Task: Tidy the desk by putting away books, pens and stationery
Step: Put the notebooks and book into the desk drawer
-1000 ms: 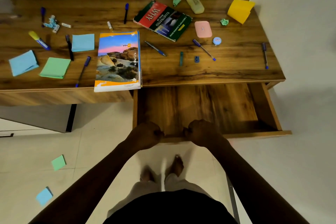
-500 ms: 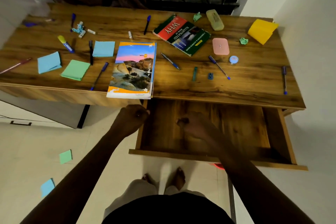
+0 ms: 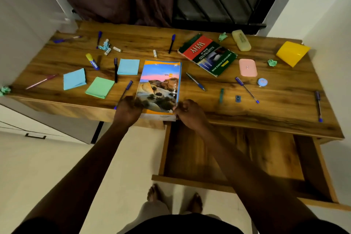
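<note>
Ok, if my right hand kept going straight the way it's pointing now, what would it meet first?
The landscape-cover book. Your right hand points forward and to the left, and it seems to be pinching that book's near right corner, so nothing lies between them.

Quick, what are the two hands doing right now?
Left hand: grips the landscape book at its near left edge.
Right hand: pinches the same book at its near right corner.
</note>
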`<state>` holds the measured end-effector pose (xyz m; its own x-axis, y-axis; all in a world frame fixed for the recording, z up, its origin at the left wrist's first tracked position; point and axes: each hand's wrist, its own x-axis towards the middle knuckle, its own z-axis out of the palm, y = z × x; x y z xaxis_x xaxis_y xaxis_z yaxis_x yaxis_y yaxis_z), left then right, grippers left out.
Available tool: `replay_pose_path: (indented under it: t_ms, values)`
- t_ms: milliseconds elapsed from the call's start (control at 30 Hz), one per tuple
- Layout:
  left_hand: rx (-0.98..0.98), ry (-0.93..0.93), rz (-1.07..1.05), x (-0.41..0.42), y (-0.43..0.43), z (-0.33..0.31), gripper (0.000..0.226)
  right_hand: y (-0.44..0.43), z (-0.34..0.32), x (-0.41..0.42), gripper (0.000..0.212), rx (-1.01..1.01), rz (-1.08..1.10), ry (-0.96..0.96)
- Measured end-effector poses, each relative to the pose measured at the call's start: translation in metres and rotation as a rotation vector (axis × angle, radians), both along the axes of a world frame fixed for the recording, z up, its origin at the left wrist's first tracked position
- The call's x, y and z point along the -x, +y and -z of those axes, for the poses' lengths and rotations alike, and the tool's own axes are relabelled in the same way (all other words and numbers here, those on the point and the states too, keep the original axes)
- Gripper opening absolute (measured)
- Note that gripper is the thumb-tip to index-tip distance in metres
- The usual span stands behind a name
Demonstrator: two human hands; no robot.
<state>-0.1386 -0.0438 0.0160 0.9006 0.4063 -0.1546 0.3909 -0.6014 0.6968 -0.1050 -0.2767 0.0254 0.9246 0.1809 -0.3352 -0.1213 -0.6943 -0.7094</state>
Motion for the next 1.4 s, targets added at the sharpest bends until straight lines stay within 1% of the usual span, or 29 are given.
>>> replay_pose_path:
  t_ms: [100, 167, 233, 367, 467, 500, 567, 700, 767, 800, 867, 933, 1000, 1100, 1167, 1267, 1333, 1400]
  values:
    - [0.134, 0.089, -0.027, -0.012, 0.013, 0.009, 0.042, 0.017, 0.007, -0.006, 0.050, -0.050, 0.067, 0.066]
    - [0.229, 0.101, -0.084, -0.021, 0.023, 0.012, 0.045, 0.026, 0.010, -0.010, 0.057, -0.099, 0.116, 0.114]
    - [0.293, 0.098, -0.125, -0.029, 0.033, 0.009, 0.043, 0.033, 0.010, -0.012, 0.059, -0.104, 0.132, 0.126]
    - [0.411, 0.138, -0.171, -0.040, 0.044, 0.008, 0.032, 0.039, 0.011, -0.016, 0.051, -0.097, 0.159, 0.124]
    - [0.487, 0.185, -0.153, -0.050, 0.044, 0.007, 0.027, 0.038, 0.012, -0.020, 0.041, -0.135, 0.209, 0.154]
    - [0.501, 0.186, -0.140, -0.053, 0.042, 0.005, 0.023, 0.038, 0.013, -0.021, 0.043, -0.158, 0.233, 0.159]
    - [0.521, 0.166, -0.116, -0.061, 0.038, -0.002, 0.017, 0.038, 0.016, -0.026, 0.047, -0.185, 0.272, 0.169]
    - [0.619, 0.130, -0.091, -0.069, 0.035, -0.005, 0.029, 0.036, 0.016, -0.029, 0.041, -0.217, 0.294, 0.185]
    - [0.612, 0.082, -0.085, -0.066, 0.028, -0.004, 0.029, 0.033, 0.015, -0.030, 0.037, -0.206, 0.278, 0.181]
    - [0.592, 0.039, -0.087, -0.064, 0.024, -0.006, 0.026, 0.033, 0.014, -0.030, 0.037, -0.193, 0.258, 0.176]
    - [0.544, -0.046, -0.096, -0.055, 0.015, -0.017, 0.018, 0.033, 0.010, -0.030, 0.043, -0.182, 0.222, 0.173]
    - [0.562, -0.100, -0.084, -0.046, 0.013, -0.022, 0.019, 0.033, 0.005, -0.029, 0.052, -0.204, 0.224, 0.161]
    - [0.628, -0.134, -0.055, -0.028, 0.015, -0.029, 0.023, 0.029, -0.001, -0.024, 0.053, -0.287, 0.254, 0.166]
    - [0.733, -0.142, -0.004, 0.005, 0.015, -0.046, 0.029, 0.022, -0.013, -0.014, 0.035, -0.616, 0.328, 0.312]
    - [0.774, -0.126, 0.058, 0.025, 0.013, -0.056, 0.030, 0.014, -0.016, -0.005, 0.036, -0.792, 0.372, 0.403]
    - [0.842, -0.081, 0.080, 0.056, 0.004, -0.065, 0.030, -0.008, -0.009, 0.019, 0.047, -0.902, 0.403, 0.473]
    - [0.904, -0.020, 0.095, 0.076, -0.003, -0.064, 0.028, -0.026, -0.006, 0.042, 0.048, -0.928, 0.426, 0.507]
    - [0.927, 0.054, 0.152, 0.093, -0.009, -0.055, 0.033, -0.046, -0.002, 0.064, 0.052, -0.925, 0.466, 0.504]
